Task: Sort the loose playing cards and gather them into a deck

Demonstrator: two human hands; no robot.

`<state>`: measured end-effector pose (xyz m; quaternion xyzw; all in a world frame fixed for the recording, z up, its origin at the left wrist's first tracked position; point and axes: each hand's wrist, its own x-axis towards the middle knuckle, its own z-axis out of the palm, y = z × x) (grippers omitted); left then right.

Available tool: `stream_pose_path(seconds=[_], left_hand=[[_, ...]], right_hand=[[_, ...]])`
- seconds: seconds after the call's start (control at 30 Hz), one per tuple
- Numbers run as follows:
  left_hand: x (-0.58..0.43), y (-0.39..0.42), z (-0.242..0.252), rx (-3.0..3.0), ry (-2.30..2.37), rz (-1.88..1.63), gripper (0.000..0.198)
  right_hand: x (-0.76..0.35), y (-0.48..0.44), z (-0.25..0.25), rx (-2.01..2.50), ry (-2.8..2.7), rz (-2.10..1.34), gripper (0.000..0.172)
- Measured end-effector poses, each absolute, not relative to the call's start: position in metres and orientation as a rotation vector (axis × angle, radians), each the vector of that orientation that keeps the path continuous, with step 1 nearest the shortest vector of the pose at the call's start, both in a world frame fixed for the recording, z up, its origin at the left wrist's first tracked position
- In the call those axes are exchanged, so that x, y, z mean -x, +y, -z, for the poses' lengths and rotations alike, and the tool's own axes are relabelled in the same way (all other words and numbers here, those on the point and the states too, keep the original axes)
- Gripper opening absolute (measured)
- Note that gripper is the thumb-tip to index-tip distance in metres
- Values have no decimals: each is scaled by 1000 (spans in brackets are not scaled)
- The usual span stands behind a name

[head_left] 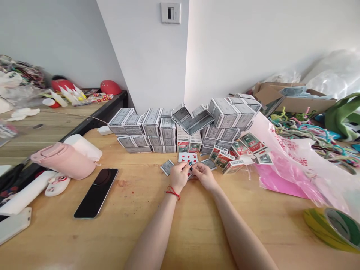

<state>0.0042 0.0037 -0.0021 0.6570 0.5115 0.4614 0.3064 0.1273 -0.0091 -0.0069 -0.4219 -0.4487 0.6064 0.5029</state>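
Note:
My left hand (180, 176), with a red string bracelet at the wrist, and my right hand (204, 175) meet over the table with fingertips pinched together. Between them is a playing card (185, 156) showing red hearts; its lower part is hidden by my fingers. A grey-backed card (167, 167) lies just left of my left hand, and another grey-backed card (209, 164) is beside my right hand. Behind them stand stacked blocks folded from grey-backed cards (152, 125). An open V-shaped card piece (192, 122) rests tilted on top of the stack's middle.
Red and green card boxes (225, 159) lie to the right, by a pink plastic bag (292, 165). A roll of yellow-green tape (317, 227) sits at the right edge. On the left are a black phone (97, 193), a pink bottle (66, 160) and a white power bank (15, 225).

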Motion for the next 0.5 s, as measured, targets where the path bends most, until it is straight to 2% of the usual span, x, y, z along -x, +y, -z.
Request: stream_pose_path(seconds=[0.5], left_hand=[[-7,0,-2,-1934,1499,-1214,24]], right_hand=[[-118,-7,15,1113,-1157,-1180,22]])
